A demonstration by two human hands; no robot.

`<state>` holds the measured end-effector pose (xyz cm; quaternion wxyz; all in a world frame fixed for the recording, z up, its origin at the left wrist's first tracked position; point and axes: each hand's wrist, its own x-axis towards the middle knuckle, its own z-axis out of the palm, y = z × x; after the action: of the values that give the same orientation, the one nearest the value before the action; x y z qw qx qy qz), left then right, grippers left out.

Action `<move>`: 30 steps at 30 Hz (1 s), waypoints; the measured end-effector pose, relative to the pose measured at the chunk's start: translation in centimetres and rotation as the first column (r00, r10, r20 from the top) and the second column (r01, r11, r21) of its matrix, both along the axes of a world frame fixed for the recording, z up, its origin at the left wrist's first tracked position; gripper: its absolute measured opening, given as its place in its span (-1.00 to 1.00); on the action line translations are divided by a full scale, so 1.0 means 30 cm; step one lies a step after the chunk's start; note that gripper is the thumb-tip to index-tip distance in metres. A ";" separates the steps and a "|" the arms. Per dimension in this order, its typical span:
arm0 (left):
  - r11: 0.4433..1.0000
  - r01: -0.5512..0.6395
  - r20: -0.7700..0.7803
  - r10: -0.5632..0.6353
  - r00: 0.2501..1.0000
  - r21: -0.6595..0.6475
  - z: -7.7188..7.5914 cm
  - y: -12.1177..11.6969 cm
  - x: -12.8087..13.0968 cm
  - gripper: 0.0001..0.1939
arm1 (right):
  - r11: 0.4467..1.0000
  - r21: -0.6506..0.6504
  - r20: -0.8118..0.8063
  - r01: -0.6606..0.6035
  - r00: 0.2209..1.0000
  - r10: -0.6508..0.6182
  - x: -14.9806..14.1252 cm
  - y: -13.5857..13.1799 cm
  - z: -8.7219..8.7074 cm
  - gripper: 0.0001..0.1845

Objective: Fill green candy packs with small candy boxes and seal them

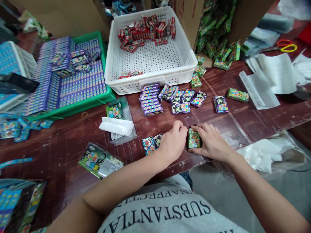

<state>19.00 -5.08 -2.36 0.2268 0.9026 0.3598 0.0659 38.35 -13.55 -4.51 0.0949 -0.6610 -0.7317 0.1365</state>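
My right hand (pixel 213 142) grips a small green printed box (pixel 194 138) near the table's front edge, thumb and fingers at its two ends. Just left of that box is my left hand (pixel 173 142), its fingers curled together; whatever they may hold is hidden. By the left wrist lie a small blue box (pixel 148 145) and a dark box (pixel 157 139), partly covered by the hand. Beyond both hands, several purple boxes (pixel 181 108) are scattered beside a neat purple row (pixel 151 100). A lone purple box (pixel 221 104) and a green box (pixel 238 94) lie farther right.
A white basket (pixel 148 63) with red boxes stands at the back, beside a green tray (pixel 107 94) of purple boxes. Green boxes spill from a carton (pixel 188 19). Printed packets (pixel 100 160), a white roll (pixel 116 126), paper sheets (pixel 277 74) and yellow-handled scissors (pixel 288 48) lie around.
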 end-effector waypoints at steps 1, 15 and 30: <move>0.998 -0.037 -0.011 0.037 0.999 -0.051 -0.010 -0.001 0.026 -0.77 | 1.000 0.002 0.012 -0.006 1.000 0.006 -0.001 0.002 -0.001 -0.10; 0.984 0.180 -0.291 -0.175 0.940 -0.009 0.194 0.091 -0.755 -0.03 | 0.984 0.177 -0.023 -0.034 0.999 0.039 -0.158 0.061 -0.066 0.39; 0.999 -0.047 -0.405 0.042 0.913 -0.001 0.100 -0.065 -0.964 -0.07 | 0.829 0.116 -0.032 -0.547 0.832 0.554 -0.452 0.219 -0.032 0.02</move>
<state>-9.94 -7.04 0.66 0.1506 0.8871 0.4197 -0.1193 24.80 -6.98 -5.46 0.1087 -0.4118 -0.8936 0.1418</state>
